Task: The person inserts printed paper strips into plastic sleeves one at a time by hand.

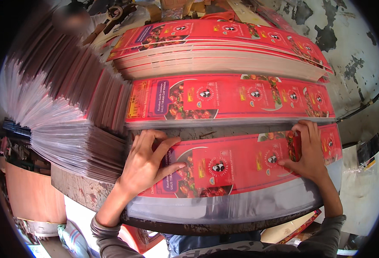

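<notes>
In front of me lies a stack of long red printed sheets (245, 163), with a thick layer of clear plastic showing along its near side. My left hand (144, 159) rests on its left end, thumb and fingers apart, the fingertips near the far edge. Toward the right end, my right hand (306, 150) lies over the stack, its fingers bent at the far edge and its thumb apart on the printed top. Neither hand lifts anything. Just beyond is a second red printed stack (230, 96), with a narrow gap between the two.
A taller red stack (219, 60) stands farthest back. Fanned plastic-covered sheets (75, 137) are piled along the left. Behind lies a tape roll (114, 13). The worn table edge (80, 187) curves near me. A peeling wall (348, 51) and a dark cable (365, 105) are at right.
</notes>
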A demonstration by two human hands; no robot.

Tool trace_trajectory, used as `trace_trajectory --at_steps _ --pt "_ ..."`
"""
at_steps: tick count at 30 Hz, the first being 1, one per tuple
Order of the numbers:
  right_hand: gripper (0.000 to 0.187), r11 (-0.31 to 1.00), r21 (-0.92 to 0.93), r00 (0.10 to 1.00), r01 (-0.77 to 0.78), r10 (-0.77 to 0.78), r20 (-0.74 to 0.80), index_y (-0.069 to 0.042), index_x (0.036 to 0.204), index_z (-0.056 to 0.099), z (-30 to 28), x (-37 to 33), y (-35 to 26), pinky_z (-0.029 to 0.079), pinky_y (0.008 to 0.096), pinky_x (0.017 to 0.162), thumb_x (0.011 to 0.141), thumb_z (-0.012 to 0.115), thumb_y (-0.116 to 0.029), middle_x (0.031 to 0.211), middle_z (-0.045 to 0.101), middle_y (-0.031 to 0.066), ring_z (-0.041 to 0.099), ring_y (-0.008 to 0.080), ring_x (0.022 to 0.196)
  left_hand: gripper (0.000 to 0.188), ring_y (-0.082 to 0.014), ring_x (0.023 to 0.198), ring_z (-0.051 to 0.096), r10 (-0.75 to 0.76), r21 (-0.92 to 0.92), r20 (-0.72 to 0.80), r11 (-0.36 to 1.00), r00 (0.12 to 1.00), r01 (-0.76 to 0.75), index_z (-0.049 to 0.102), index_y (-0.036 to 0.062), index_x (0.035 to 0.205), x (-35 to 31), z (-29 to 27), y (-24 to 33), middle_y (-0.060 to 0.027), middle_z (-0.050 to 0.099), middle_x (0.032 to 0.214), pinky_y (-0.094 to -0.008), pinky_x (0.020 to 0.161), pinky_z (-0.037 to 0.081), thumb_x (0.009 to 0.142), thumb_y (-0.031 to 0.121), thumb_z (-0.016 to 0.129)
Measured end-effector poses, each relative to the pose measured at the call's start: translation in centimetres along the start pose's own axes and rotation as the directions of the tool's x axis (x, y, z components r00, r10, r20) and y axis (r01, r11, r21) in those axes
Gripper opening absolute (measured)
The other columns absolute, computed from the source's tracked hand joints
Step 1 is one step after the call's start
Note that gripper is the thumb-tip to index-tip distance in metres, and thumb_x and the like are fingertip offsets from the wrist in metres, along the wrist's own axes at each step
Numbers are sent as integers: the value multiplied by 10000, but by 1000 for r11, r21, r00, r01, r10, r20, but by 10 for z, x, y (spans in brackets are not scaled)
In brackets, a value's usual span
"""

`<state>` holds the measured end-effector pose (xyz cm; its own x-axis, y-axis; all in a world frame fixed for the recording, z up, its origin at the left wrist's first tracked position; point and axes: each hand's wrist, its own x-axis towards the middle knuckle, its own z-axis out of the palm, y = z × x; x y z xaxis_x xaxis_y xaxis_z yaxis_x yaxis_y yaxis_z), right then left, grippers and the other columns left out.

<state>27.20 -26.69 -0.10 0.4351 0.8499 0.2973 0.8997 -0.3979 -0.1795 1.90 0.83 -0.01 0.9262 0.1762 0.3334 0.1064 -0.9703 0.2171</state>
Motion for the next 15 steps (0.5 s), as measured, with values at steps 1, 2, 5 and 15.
trace_trajectory --at_steps 1,2,5,15 --pt "783 1000 13 1000 5 -5 16 -53 1026 451 0 3 1 328 439 836 476 841 -450 1026 442 123 427 317 965 554 -283 875 514 2 -18 -8 1000 1000 -2 623 39 1080 -1 1 -1 -120 502 945 -386 785 438 615 287 793" --pt "783 1000 12 1000 5 -5 18 -53 1026 451 1 4 3 328 439 836 476 841 -450 1026 442 123 427 317 965 546 -282 865 514 5 -36 -17 999 1000 -5 626 44 1071 -1 2 -1 -116 505 939 -388 778 437 611 283 796" --pt "773 999 23 997 34 -36 75 -62 951 433 2 5 11 324 428 788 446 843 -479 930 412 102 413 298 878 481 -264 839 524 34 -32 -31 999 999 -35 618 69 1048 -2 3 -3 -90 506 937 -380 744 416 676 337 765" --pt "520 988 146 996 57 -46 -76 -56 863 450 6 3 9 352 393 728 577 821 -283 899 447 102 434 289 851 284 -281 801 514 -60 -95 -70 994 996 53 517 41 863 -3 1 -2 -100 524 898 -377 701 393 693 90 739"
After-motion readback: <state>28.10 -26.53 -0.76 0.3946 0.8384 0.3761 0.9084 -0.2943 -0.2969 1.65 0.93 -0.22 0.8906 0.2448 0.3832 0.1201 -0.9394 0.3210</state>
